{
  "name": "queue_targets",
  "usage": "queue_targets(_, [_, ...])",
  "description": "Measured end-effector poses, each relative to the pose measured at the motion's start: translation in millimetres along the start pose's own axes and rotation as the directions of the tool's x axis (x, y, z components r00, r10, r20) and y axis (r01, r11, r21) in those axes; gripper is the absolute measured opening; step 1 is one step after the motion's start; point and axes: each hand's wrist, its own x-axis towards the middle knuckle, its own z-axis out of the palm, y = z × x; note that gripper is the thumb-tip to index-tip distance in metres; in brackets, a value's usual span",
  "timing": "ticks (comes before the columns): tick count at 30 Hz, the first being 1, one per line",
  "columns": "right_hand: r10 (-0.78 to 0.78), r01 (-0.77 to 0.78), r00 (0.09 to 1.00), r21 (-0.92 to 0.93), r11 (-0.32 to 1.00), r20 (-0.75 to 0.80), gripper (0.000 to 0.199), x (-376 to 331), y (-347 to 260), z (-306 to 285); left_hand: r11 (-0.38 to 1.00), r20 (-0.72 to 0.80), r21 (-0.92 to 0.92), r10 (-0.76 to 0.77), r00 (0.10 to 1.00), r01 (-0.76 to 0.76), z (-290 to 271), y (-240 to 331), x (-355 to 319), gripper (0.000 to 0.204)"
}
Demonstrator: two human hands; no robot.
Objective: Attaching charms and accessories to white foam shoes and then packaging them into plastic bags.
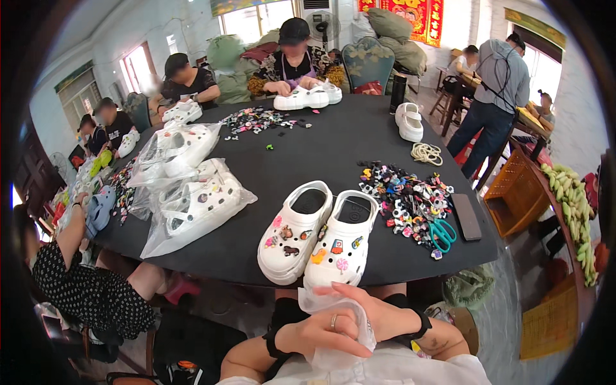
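A pair of white clogs, the left clog (273,260) and the right clog (328,277), stands side by side at the table's near edge, toes toward me, with colourful charms in their holes. Just below them, over my lap, both hands hold a crumpled translucent plastic bag (312,300). My left hand (326,333), with a ring on one finger, is closed on the bag. My right hand (378,314) crosses it from the right and grips the bag too, its fingers partly lying over the plastic.
Right of the clogs lie a pile of charms (401,196), teal-handled scissors (443,236), a dark phone (466,217) and a cord coil (427,154). Bagged white clogs (208,199) lie left. Co-workers handle clogs around the dark table (308,151). A wooden crate (510,192) stands right.
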Motion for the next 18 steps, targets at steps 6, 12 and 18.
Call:
queue_targets(6, [0.226, -0.250, 0.964, -0.194, 0.949, -0.139, 0.061, -16, -8, -28, 0.980, -0.104, 0.076, -0.176, 0.979, 0.185, -16, -12, -5, 0.043])
queue_targets(12, [0.097, -0.206, 0.926, -0.274, 0.939, -0.365, 0.041, -16, -4, -47, 0.872, -0.253, 0.331, -0.286, 0.924, 0.360, -35, -13, -23, 0.066])
queue_targets(18, [0.132, -0.173, 0.803, -0.014, 0.985, -0.581, 0.057, -9, 0, -48, 0.846, -0.363, 0.176, -0.419, 0.832, 0.503, -43, -6, -35, 0.084])
